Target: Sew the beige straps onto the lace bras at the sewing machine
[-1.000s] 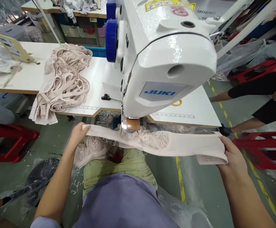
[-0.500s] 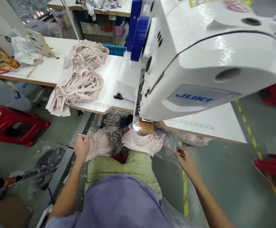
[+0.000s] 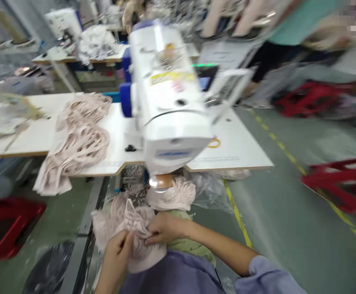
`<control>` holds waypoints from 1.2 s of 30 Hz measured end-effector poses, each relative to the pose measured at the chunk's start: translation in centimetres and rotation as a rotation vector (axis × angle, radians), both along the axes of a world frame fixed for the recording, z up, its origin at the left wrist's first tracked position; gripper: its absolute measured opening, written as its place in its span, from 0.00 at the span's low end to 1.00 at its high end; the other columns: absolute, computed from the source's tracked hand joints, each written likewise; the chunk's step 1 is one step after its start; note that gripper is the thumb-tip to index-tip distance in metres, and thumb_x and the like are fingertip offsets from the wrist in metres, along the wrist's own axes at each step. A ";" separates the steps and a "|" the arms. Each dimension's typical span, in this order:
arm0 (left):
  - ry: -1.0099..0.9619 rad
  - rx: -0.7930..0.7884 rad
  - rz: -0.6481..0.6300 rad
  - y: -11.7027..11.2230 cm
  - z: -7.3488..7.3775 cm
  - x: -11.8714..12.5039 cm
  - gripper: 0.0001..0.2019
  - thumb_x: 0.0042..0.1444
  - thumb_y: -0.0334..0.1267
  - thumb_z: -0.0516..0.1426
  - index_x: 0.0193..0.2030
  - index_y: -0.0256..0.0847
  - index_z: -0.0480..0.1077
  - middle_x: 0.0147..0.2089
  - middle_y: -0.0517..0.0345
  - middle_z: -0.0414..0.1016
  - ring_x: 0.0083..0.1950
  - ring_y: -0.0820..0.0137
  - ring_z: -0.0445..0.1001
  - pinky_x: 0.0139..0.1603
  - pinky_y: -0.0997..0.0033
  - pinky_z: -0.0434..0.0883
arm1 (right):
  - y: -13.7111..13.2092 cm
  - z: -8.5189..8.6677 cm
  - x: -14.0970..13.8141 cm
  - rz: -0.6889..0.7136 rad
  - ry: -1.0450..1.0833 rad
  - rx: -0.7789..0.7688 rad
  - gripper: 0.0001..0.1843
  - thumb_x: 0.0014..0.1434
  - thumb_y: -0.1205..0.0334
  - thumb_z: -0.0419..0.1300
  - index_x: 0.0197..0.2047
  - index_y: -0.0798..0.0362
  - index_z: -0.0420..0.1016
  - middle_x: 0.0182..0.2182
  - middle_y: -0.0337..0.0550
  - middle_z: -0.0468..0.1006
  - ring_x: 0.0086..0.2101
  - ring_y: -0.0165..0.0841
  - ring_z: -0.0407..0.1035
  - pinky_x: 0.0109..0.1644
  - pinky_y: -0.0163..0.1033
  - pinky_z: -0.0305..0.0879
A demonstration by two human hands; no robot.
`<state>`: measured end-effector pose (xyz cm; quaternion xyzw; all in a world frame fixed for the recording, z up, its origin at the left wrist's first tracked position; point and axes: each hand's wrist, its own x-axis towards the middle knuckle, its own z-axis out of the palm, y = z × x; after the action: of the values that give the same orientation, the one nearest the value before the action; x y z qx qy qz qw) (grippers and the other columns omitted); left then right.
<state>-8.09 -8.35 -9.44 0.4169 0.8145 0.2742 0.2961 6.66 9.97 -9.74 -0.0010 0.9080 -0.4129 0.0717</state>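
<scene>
A pale pink bra (image 3: 147, 257) with ruffled, lacy cups lies bunched over my lap, slightly blurred. My left hand (image 3: 117, 252) pinches its fabric from the lower left. From the right, my right hand (image 3: 167, 228) has its fingers closed on the same bra, close to the left one. Just beyond, another pale pink bra piece (image 3: 173, 196) hangs at the small cylindrical arm of the white sewing machine (image 3: 178, 134), below its head. The fingertips of both hands are partly hidden in the folds.
A heap of pale pink bras with straps (image 3: 80, 134) lies on the white table (image 3: 118, 157) to the left, hanging over its edge. Clear plastic (image 3: 210, 190) hangs under the table. Red stools (image 3: 343, 181) stand on both sides. A person in a teal top (image 3: 306, 20) is at the back right.
My right hand has come in from the far right to the bra on my lap. My left hand has moved inward with the bra, now bunched between both. The camera view has shifted.
</scene>
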 end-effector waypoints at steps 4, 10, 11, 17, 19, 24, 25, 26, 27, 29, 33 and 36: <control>-0.434 0.133 0.001 7.0 0.1 1.3 0.24 0.48 0.63 0.60 0.39 0.43 0.75 0.40 0.52 0.79 0.44 0.57 0.76 0.45 0.62 0.73 | 1.7 6.7 4.8 -0.172 0.069 -0.127 0.24 0.64 0.44 0.55 0.25 0.53 0.65 0.22 0.32 0.66 0.25 0.24 0.60 0.28 0.31 0.53; -1.024 0.042 -0.134 13.0 0.6 7.7 0.27 0.51 0.61 0.60 0.46 0.40 0.77 0.42 0.49 0.80 0.44 0.58 0.76 0.47 0.60 0.72 | 7.2 12.4 10.7 -0.007 -0.140 -0.356 0.18 0.66 0.52 0.55 0.30 0.55 0.71 0.22 0.32 0.67 0.25 0.24 0.63 0.29 0.28 0.57; -0.977 0.070 -0.103 13.2 0.6 8.2 0.26 0.52 0.61 0.60 0.46 0.41 0.76 0.43 0.49 0.79 0.46 0.58 0.76 0.49 0.61 0.72 | 9.3 12.2 10.7 -0.090 -0.156 -0.247 0.17 0.65 0.52 0.56 0.30 0.54 0.73 0.23 0.33 0.71 0.26 0.26 0.65 0.31 0.29 0.59; -0.528 0.132 -0.184 12.7 -0.1 9.5 0.26 0.59 0.64 0.51 0.33 0.43 0.73 0.34 0.50 0.76 0.42 0.58 0.74 0.45 0.65 0.71 | 25.3 9.1 5.1 -1.134 -0.022 0.329 0.16 0.67 0.67 0.51 0.55 0.60 0.71 0.55 0.60 0.71 0.52 0.42 0.68 0.54 0.45 0.64; -0.501 0.148 -0.179 12.4 -0.1 9.7 0.25 0.61 0.63 0.49 0.38 0.43 0.73 0.38 0.48 0.77 0.43 0.57 0.75 0.46 0.64 0.71 | 29.0 8.9 3.2 -1.150 0.004 0.285 0.14 0.67 0.63 0.55 0.54 0.59 0.71 0.53 0.56 0.72 0.50 0.41 0.69 0.54 0.48 0.66; -0.384 0.199 -0.072 11.9 0.7 9.2 0.26 0.62 0.57 0.52 0.61 0.45 0.67 0.59 0.42 0.73 0.60 0.55 0.72 0.60 0.61 0.68 | 31.3 8.8 3.0 -1.141 0.120 0.102 0.09 0.62 0.60 0.63 0.36 0.59 0.73 0.36 0.44 0.76 0.40 0.35 0.71 0.47 0.44 0.70; -0.341 0.202 -0.107 11.9 1.1 9.2 0.25 0.63 0.54 0.51 0.62 0.46 0.67 0.60 0.44 0.73 0.60 0.56 0.72 0.60 0.61 0.68 | 30.9 8.7 3.7 -1.141 0.156 0.050 0.09 0.60 0.62 0.63 0.32 0.58 0.71 0.32 0.44 0.75 0.37 0.34 0.71 0.44 0.42 0.70; -0.298 0.210 -0.172 12.0 1.5 9.3 0.22 0.64 0.51 0.50 0.61 0.47 0.68 0.59 0.45 0.74 0.59 0.57 0.73 0.59 0.62 0.69 | 30.4 8.6 4.4 -1.138 0.192 -0.010 0.09 0.59 0.62 0.62 0.30 0.57 0.69 0.29 0.42 0.73 0.34 0.33 0.70 0.40 0.39 0.69; -0.259 0.222 -0.260 12.2 2.1 9.4 0.20 0.66 0.48 0.49 0.60 0.47 0.70 0.57 0.46 0.76 0.57 0.58 0.75 0.57 0.63 0.71 | 29.6 8.6 5.2 -1.132 0.226 -0.078 0.10 0.60 0.61 0.61 0.30 0.55 0.67 0.26 0.41 0.71 0.32 0.31 0.69 0.36 0.37 0.68; -0.148 0.281 -0.464 12.9 3.5 9.5 0.19 0.68 0.43 0.46 0.58 0.47 0.72 0.50 0.47 0.80 0.50 0.61 0.79 0.52 0.66 0.73 | 27.4 8.8 6.9 -1.114 0.277 -0.204 0.12 0.62 0.55 0.56 0.31 0.52 0.65 0.24 0.37 0.69 0.27 0.28 0.66 0.29 0.32 0.65; 0.229 0.374 -0.641 14.3 6.4 8.3 0.21 0.68 0.40 0.45 0.62 0.43 0.70 0.32 0.50 0.80 0.34 0.64 0.79 0.38 0.69 0.74 | 19.9 9.8 9.1 -1.047 0.427 -0.675 0.18 0.56 0.44 0.61 0.35 0.50 0.66 0.25 0.35 0.71 0.21 0.23 0.64 0.19 0.26 0.60; 0.451 0.334 -0.434 14.5 7.7 6.1 0.21 0.68 0.42 0.45 0.61 0.42 0.71 0.28 0.50 0.79 0.28 0.65 0.77 0.30 0.71 0.70 | 13.7 10.4 8.9 -0.938 0.396 -1.025 0.19 0.54 0.46 0.66 0.40 0.51 0.69 0.24 0.35 0.74 0.20 0.25 0.69 0.19 0.26 0.62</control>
<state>-1.95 6.13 -1.74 0.6729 0.6957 0.2354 0.0880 15.56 23.72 0.63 0.2804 0.5011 -0.7661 -0.2886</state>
